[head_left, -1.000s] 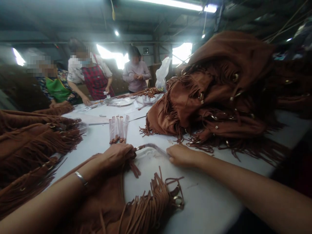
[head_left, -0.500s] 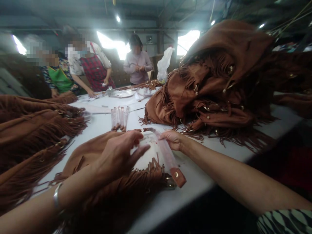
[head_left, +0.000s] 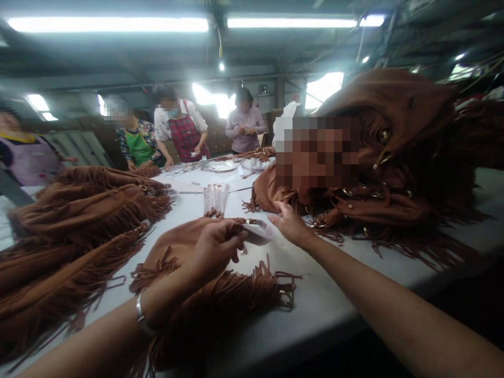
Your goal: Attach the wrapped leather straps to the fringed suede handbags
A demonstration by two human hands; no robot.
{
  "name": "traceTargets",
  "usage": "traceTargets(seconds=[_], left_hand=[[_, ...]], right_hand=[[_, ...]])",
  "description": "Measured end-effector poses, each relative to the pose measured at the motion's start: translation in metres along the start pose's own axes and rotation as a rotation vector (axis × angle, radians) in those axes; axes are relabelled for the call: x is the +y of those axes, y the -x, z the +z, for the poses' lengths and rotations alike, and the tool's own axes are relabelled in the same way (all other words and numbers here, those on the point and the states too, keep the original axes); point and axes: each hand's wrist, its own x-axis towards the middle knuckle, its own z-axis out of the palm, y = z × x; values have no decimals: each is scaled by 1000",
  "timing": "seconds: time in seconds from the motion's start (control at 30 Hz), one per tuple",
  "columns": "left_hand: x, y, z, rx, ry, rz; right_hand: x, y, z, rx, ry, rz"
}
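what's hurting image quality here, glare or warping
In the head view, the ceiling tube lights and the window blow out to white; wide-angle warping bends the table and stretches the right forearm; a mosaic patch hides part of the bag pile.

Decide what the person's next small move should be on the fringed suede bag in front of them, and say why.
Probably the right hand should take the free edge of the clear plastic film. The left hand pinches the film where it meets the fringed suede bag, while the right hand is open right beside it, gripping nothing.
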Motion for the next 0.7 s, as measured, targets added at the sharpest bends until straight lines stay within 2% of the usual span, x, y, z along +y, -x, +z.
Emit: traceTargets(seconds=[0.07, 0.13, 0.17, 0.23, 0.3, 0.4, 0.47, 0.5, 0.53, 0.57, 0.6, 0.7], left_hand=[[-7, -9, -4, -22, 203, -149], [-14, -16, -4, -16, 303, -178], [-17, -20, -4, -9, 324, -171], [-23, -27, -3, -4, 326, -154], [-26, -31, -3, -25, 279, -172], [-20, -20, -1, -41, 140, -223], [-8, -2, 3, 48, -192, -155], [-1, 9, 7, 107, -443, -67], [6, 20, 12, 89, -644, 50], [12, 30, 19, 19, -790, 173], [16, 38, 27, -102, -879, 268], [12, 52, 58, -422, -1021, 415]], right_hand=[[-21, 7, 0, -71, 84, -267], [-39, 14, 10, -214, 201, -498], [-45, 17, 18, -263, 254, -557], [-48, 17, 36, -269, 307, -539], [-42, 10, 49, -237, 326, -451], [-19, -5, 53, -229, 354, -342], [-1, -14, 47, -213, 394, -302], [8, -18, 42, -199, 421, -281], [17, -20, 38, -186, 453, -260], [25, -21, 34, -174, 487, -242], [32, -22, 31, -164, 522, -228], [49, -20, 26, -143, 615, -215]])
